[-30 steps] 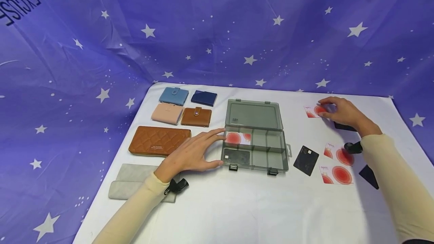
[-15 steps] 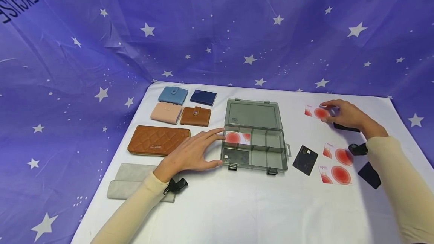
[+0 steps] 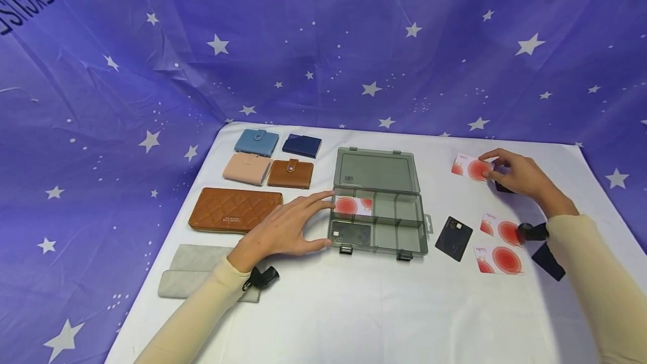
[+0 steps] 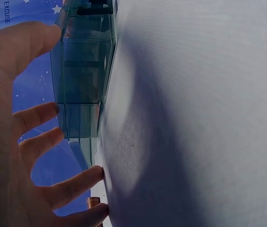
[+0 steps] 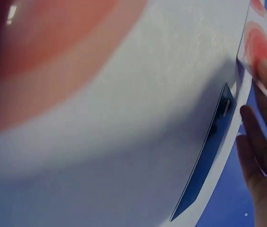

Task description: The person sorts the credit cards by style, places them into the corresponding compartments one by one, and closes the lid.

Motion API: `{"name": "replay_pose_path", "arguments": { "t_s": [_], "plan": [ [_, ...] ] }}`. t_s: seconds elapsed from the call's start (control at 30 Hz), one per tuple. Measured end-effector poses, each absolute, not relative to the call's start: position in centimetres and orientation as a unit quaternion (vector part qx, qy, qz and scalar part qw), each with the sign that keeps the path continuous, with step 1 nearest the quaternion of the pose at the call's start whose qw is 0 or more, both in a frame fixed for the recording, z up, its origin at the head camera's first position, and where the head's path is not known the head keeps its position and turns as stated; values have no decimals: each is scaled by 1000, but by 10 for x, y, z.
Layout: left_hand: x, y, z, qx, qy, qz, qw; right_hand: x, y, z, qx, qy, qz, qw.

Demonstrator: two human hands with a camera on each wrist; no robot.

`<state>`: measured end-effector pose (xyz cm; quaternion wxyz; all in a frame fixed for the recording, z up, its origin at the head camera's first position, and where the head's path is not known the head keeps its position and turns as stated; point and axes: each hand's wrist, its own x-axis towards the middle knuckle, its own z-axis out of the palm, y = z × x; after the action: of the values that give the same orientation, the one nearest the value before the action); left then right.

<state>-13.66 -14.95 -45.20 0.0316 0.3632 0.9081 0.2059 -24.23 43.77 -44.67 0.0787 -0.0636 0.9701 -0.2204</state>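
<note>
My right hand [image 3: 523, 176] pinches a white card with red circles [image 3: 467, 166] between thumb and fingers at the back right. In the right wrist view that card [image 5: 260, 42] stands tilted, with a dark card [image 5: 204, 156] lying beside it. My left hand [image 3: 283, 235] has its fingers spread at the left wall of a grey see-through compartment box [image 3: 386, 237], thumb and fingertips touching its edge. The box's lid [image 3: 376, 170] lies folded back. One red-and-white card [image 3: 349, 205] is in the back left compartment, and a black VIP card [image 3: 356, 235] in the front left one.
Right of the box lie a black card [image 3: 454, 239], two red-and-white cards, the nearer one [image 3: 500, 260] flat, and another dark card [image 3: 548, 262]. At left are several wallets, including a quilted brown one [image 3: 235, 209] and a grey one [image 3: 184, 284] under my left forearm.
My right hand has drawn slightly toward the right and front, and the red-and-white card has come up off the table in its fingers. My left hand stays at the box.
</note>
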Motion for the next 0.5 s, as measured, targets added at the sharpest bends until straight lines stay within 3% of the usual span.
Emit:
{"name": "replay_pose_path", "arguments": {
  "t_s": [0.23,0.5],
  "plan": [
    [-136,-150,-452,364,907,209,27,-230,420,-440,-62,958,-280,10],
    [-136,-150,-451,363,908,206,30,-208,362,-416,-81,933,-342,-76]
  ]
}}
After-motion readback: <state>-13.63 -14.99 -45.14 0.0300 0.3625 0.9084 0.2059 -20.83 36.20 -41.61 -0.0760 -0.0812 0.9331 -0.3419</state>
